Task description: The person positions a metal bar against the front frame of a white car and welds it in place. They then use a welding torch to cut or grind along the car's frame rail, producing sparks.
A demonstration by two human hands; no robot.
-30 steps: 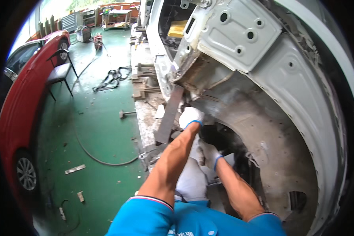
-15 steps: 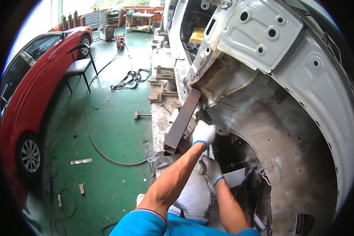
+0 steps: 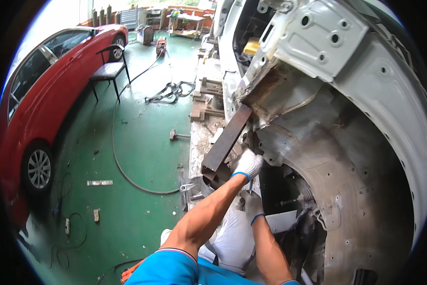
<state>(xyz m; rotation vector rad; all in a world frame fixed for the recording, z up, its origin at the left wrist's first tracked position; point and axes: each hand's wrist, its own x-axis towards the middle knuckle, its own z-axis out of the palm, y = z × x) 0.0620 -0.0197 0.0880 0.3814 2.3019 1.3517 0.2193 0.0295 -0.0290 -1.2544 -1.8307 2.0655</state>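
Observation:
Both my hands wear white knit gloves with blue cuffs. My left hand (image 3: 248,164) is closed in a fist beside the lower part of a brown steel box-shaped beam (image 3: 227,137); what its fingers hold is hidden. Below it, my right hand (image 3: 252,205) is closed round a thin metal rod (image 3: 250,186), which sticks up from the glove toward the left hand. The beam slants from torn, rusty sheet metal (image 3: 265,90) on a stripped car body down to an open lower end near my left wrist.
The pale car body (image 3: 322,38) and its wheel arch (image 3: 346,190) curve round on the right. Along its left runs a bench-like frame (image 3: 201,142) with clamps (image 3: 206,107). A hammer (image 3: 175,135), a hose (image 3: 118,161), a chair (image 3: 108,71) and a red car (image 3: 56,99) are on the green floor.
The view has swung slightly left, so the scene sits farther right. Both hands stay close to the same place by the beam, still closed.

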